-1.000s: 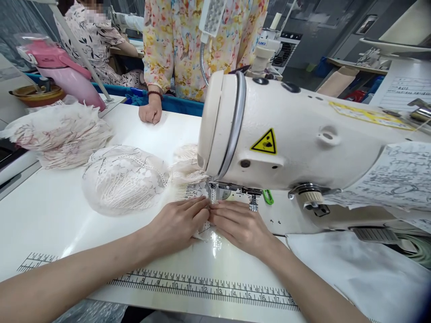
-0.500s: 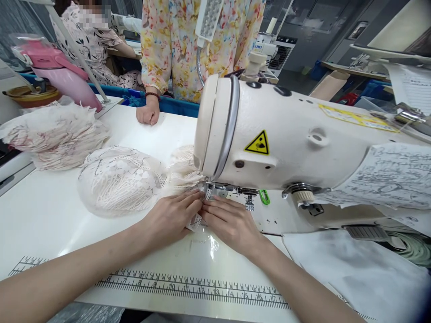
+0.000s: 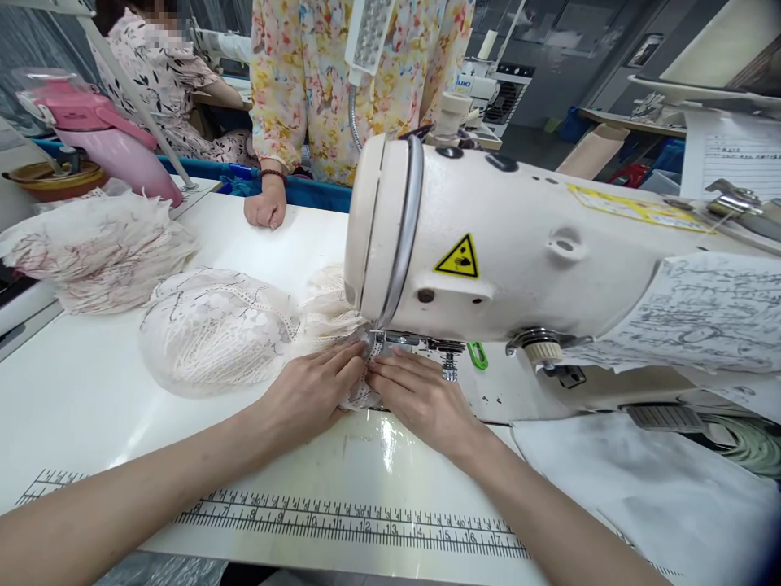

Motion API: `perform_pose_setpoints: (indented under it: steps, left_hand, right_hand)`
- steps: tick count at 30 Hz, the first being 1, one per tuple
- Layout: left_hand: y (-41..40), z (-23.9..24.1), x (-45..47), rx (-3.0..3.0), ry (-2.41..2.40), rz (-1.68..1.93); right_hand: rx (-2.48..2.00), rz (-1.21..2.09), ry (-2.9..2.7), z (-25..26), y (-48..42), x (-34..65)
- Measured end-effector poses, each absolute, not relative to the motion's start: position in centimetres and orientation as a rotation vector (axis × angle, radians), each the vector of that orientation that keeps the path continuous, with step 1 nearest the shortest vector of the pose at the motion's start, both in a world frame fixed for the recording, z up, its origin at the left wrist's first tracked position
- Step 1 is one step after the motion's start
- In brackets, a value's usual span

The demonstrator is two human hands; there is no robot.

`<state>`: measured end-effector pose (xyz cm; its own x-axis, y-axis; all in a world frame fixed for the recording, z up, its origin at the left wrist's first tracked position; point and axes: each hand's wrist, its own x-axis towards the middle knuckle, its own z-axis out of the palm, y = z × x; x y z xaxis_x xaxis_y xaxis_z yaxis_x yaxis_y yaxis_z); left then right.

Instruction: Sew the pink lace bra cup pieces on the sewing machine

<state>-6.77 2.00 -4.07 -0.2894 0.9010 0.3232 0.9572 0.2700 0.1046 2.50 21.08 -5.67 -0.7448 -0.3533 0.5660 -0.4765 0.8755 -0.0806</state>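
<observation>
My left hand lies at the needle area with its fingers closed on a strip of sheer white lace fabric. From the other side, my right hand presses the same lace with its fingers together, just right of the left fingertips. Lace runs under the presser foot of a white sewing machine; the needle itself is hidden behind the machine head. Left of the foot, gathered lace joins a rounded heap of lace fabric on the table.
A second fabric pile and a pink bottle stand at the left. A co-worker's fist rests on the far table edge. A printed ruler runs along the front. White cloth lies right; a green clip sits behind.
The lace between my hands now lies flatter and shows more towards the right fingertips. Both hands stay at the presser foot. The view has shifted slightly.
</observation>
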Motion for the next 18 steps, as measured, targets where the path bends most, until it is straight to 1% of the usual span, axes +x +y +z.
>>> perform_pose_setpoints:
  steps: [10,18]
  left_hand:
    - [1.9,-5.1,-7.0,-1.779,-2.218,-0.322]
    - [2.1,-4.9,-6.9,-1.793,-2.177,-0.308]
  right_hand:
    - [0.598,0.288,-2.449,-5.1,21.7,2.3]
    - [0.532,0.247,-2.537,-4.8,22.2,2.6]
